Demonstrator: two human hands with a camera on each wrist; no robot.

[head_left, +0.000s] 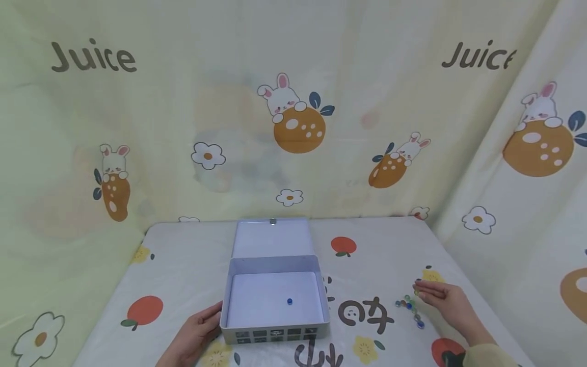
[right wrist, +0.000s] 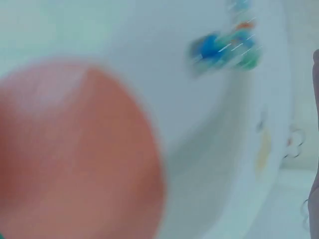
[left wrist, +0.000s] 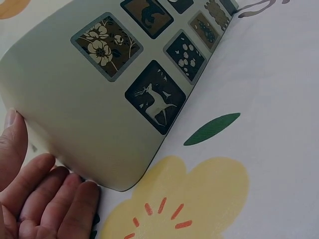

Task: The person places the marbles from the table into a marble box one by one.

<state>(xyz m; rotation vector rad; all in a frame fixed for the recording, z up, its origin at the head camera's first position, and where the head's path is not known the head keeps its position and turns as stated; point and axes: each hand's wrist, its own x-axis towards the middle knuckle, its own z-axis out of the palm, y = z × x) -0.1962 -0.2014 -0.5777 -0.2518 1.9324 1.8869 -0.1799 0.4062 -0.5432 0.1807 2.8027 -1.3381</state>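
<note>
A white lidded box [head_left: 274, 334] stands with its lid [head_left: 272, 239] swung back, and one blue marble [head_left: 290, 302] lies inside. My left hand [head_left: 197, 331] rests against the box's left side; in the left wrist view the thumb [left wrist: 12, 149] and loosely bent fingers touch that wall. Over at the right, my right hand [head_left: 447, 303] reaches to a small group of marbles [head_left: 409, 306], fingers extended. A yellowish marble [head_left: 416, 292] shows right by its thumb and fingertips. The right wrist view is blurred; its thumb [right wrist: 79, 154] stands apart from the fingers at the right edge.
A white patterned cloth [head_left: 183, 270] covers the table. Behind it hangs a curtain [head_left: 293, 41] printed with rabbits and fruit. Small pictures [left wrist: 154, 97] decorate the front of the box. The marbles lie loose, to the right of the box.
</note>
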